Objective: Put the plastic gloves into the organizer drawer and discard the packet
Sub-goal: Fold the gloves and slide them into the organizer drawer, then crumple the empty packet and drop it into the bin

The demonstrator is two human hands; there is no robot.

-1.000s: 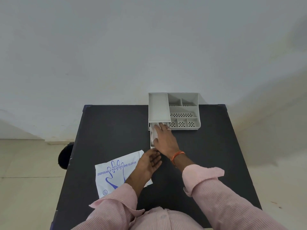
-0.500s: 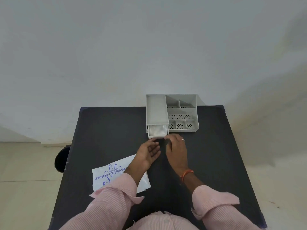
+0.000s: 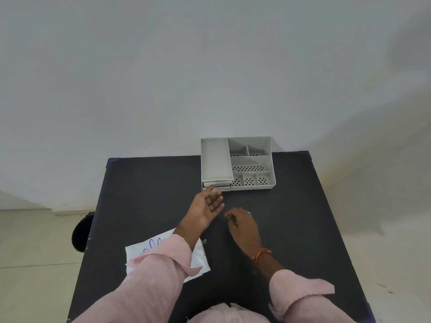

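Note:
A grey organizer [image 3: 251, 159] with several compartments stands at the table's far edge. Its drawer [image 3: 218, 185], low on the left side, sits almost fully in, with only a thin strip of its front showing. My left hand [image 3: 207, 206] is open, palm up, and its fingertips touch the drawer front. My right hand [image 3: 242, 223] hovers over the table to the right, empty, fingers loosely curled. The white glove packet [image 3: 198, 257] with blue print lies flat near the table's front left, mostly hidden under my left sleeve. The gloves are not visible.
The black table [image 3: 303, 217] has bare surface to the right of my hands and to the left of the organizer. A dark round object [image 3: 81, 231] sits on the floor past the table's left edge. A pale wall rises behind.
The drawer has slid from pulled out to nearly closed. My right hand has drawn back from it toward me. My left hand has moved forward to the drawer front.

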